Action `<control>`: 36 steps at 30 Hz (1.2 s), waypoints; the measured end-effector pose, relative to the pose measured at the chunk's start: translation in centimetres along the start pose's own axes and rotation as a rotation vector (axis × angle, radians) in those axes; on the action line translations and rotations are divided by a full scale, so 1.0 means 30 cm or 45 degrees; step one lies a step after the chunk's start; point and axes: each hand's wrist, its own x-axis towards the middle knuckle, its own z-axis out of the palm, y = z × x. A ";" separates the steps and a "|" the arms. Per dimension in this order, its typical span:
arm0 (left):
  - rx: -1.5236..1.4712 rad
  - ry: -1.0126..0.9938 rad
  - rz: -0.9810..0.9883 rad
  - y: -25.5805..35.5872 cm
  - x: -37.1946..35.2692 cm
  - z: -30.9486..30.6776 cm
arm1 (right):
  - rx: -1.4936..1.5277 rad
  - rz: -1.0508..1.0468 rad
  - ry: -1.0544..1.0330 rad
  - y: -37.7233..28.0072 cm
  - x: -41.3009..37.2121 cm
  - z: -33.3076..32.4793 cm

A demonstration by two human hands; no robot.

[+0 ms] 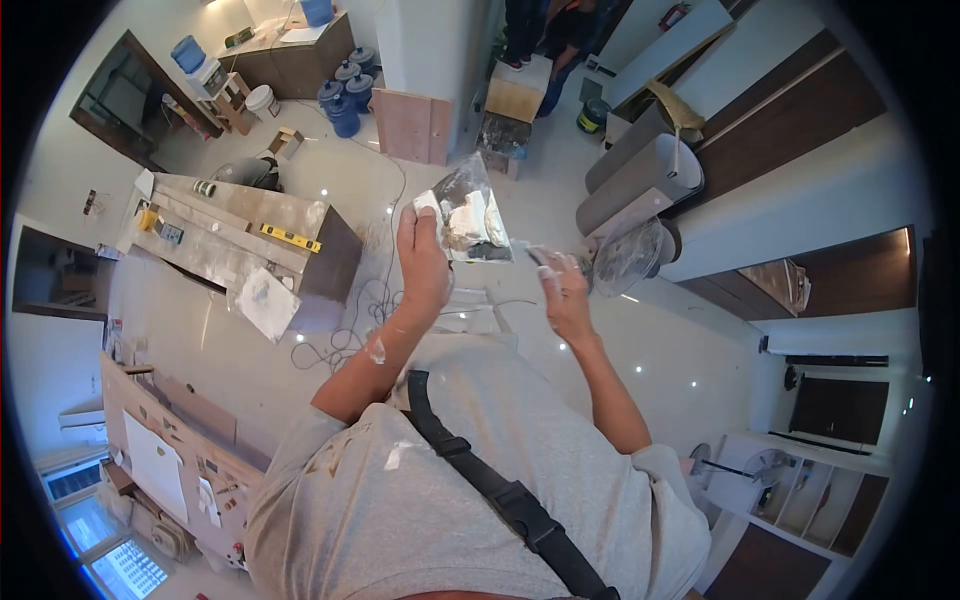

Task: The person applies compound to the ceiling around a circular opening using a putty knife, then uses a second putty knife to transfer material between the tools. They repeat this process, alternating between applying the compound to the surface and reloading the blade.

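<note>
My left hand (425,262) is closed on the near left edge of a shiny, see-through, roughly triangular sheet (474,180), with the thumb on top. Thick lumps of white paste (467,222) lie on it, and a dark patch shows along its lower edge. To the right, my right hand (566,298) is closed around a small flat-bladed tool that looks like a putty knife (535,251). Its blade points toward the sheet, a short way from the sheet's right corner. White smears mark the right fingers and the left forearm.
A long workbench (325,245) at left carries a yellow spirit level (291,237). Cables (350,335) lie looped on the floor beside it. Rolled grey material (650,170) and a plastic-wrapped round item (630,255) stand right. Beyond, a person (570,45) is near a box (518,88).
</note>
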 end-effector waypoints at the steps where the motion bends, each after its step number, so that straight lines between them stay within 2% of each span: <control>1: 0.087 -0.089 -0.023 0.017 0.014 -0.011 | -0.081 -0.132 -0.005 0.011 0.004 -0.040; 4: 0.225 -0.239 -0.251 0.051 0.056 -0.016 | -0.319 -0.501 -0.081 -0.081 0.079 -0.206; 8: 0.487 -0.447 -0.291 0.052 0.088 0.000 | -0.611 -0.793 -0.379 -0.240 0.132 -0.264; 13: 0.429 -0.634 -0.347 0.069 0.098 0.012 | -0.729 -0.714 -0.536 -0.265 0.135 -0.252; 17: 0.373 -0.594 -0.349 -0.001 0.152 -0.039 | -0.775 -0.697 -0.526 -0.262 0.167 -0.312; 19: 0.437 -0.535 -0.357 0.019 0.141 -0.023 | -0.710 -0.800 -0.484 -0.285 0.194 -0.306; 22: 0.367 -0.876 -0.483 0.055 0.147 -0.014 | -0.658 -0.886 -0.562 -0.298 0.211 -0.279; 25: 0.358 -0.920 -0.519 0.051 0.163 -0.027 | -0.690 -0.880 -0.692 -0.277 0.211 -0.265; 28: 0.605 -0.729 -0.280 0.044 0.150 -0.047 | -0.683 -0.806 -0.778 -0.258 0.201 -0.254; 30: 0.570 -0.536 -0.284 0.074 0.157 -0.083 | -0.732 -0.690 -0.807 -0.212 0.203 -0.268; 32: 0.348 -0.361 -0.139 0.058 0.185 -0.154 | -0.593 -0.616 -0.537 -0.116 0.172 -0.288; 33: 0.347 -0.252 -0.090 0.071 0.169 -0.155 | -0.383 -0.517 -0.344 -0.098 0.168 -0.316; 34: 0.273 -0.426 -0.108 0.055 0.183 -0.201 | -0.162 -0.439 -0.149 -0.100 0.166 -0.357; 35: 0.343 -0.381 -0.123 -0.013 0.205 -0.254 | 0.029 -0.353 0.052 -0.119 0.169 -0.411; 36: 0.402 -0.460 -0.170 -0.048 0.210 -0.281 | 0.244 -0.286 0.246 -0.133 0.174 -0.453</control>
